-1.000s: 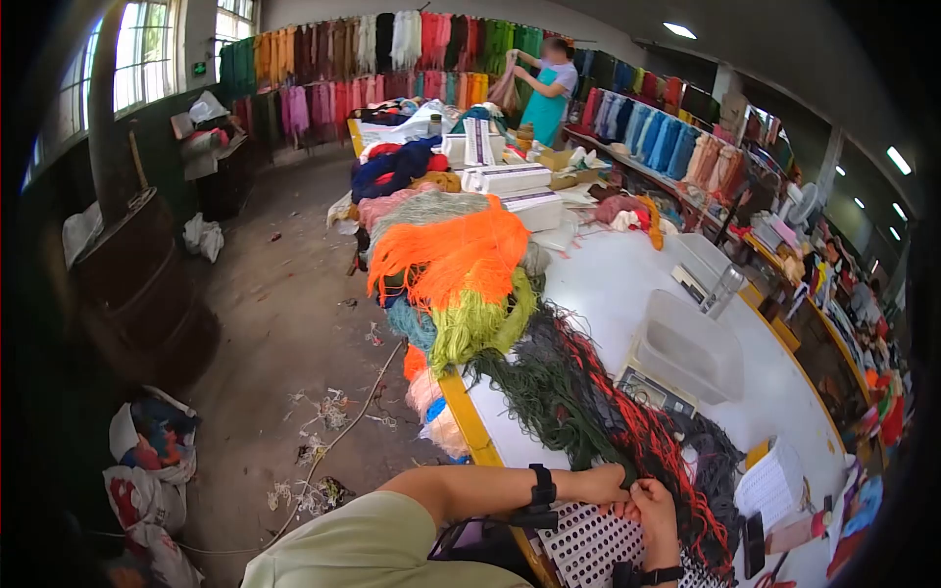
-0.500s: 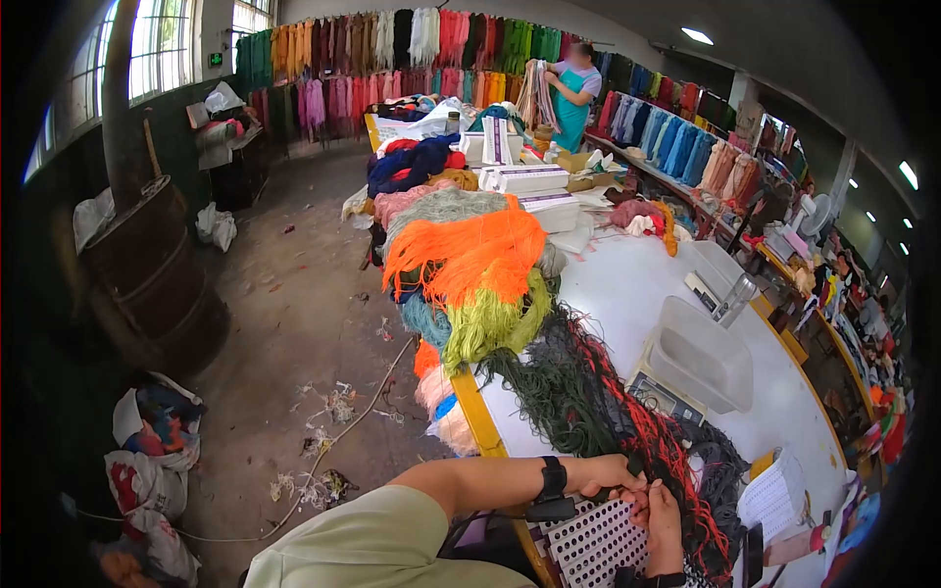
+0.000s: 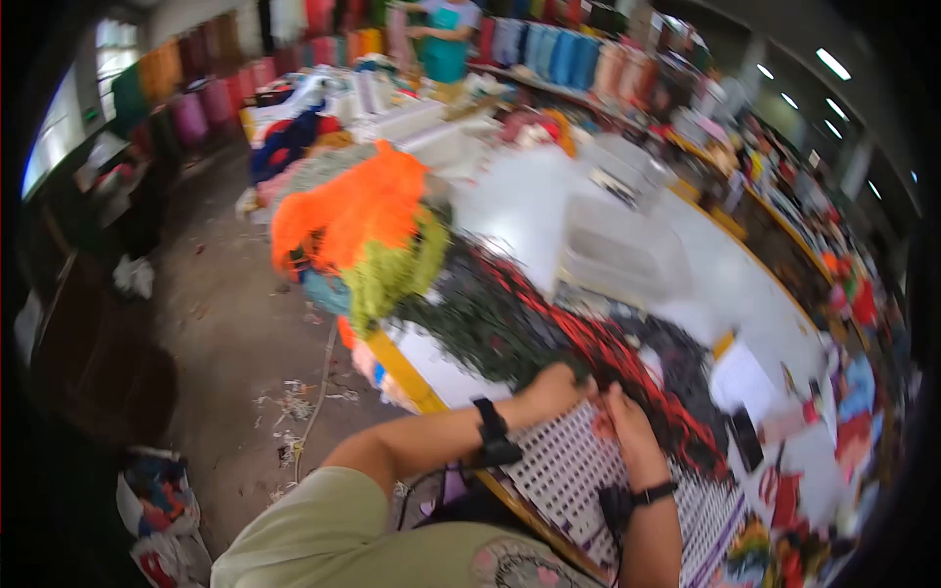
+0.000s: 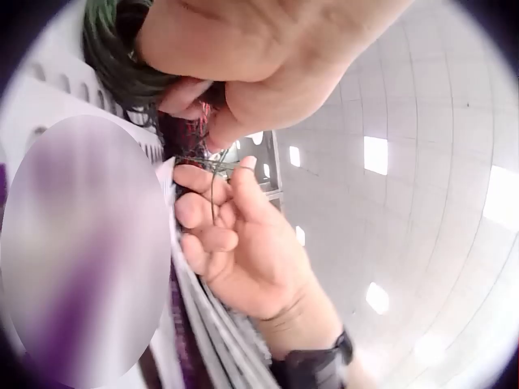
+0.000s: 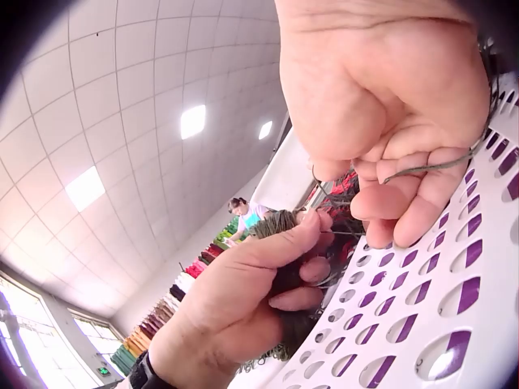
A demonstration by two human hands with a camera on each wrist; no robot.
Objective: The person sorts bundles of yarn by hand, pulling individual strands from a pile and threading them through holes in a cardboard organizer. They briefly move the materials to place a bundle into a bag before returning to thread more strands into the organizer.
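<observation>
My left hand grips a bundle of dark green yarn, its thumb lying along the wound strands in the right wrist view. Close beside it, my right hand holds a thin dark green strand that runs across its curled fingers. That strand stretches between the two hands in the left wrist view. Below both hands lies white perforated sheeting with rows of round holes and purple marks. A heap of dark green yarn spreads on the table beyond the left hand, with red and black yarn alongside.
Orange yarn and lime yarn are piled at the table's left edge. A clear plastic tub stands farther back. To the right lies a dark phone-like object. Another person stands at the far end.
The head view has swung right and down, so the scene sits further left and is blurred. My hands stay close together at the yarn; the right has drawn slightly apart from the left.
</observation>
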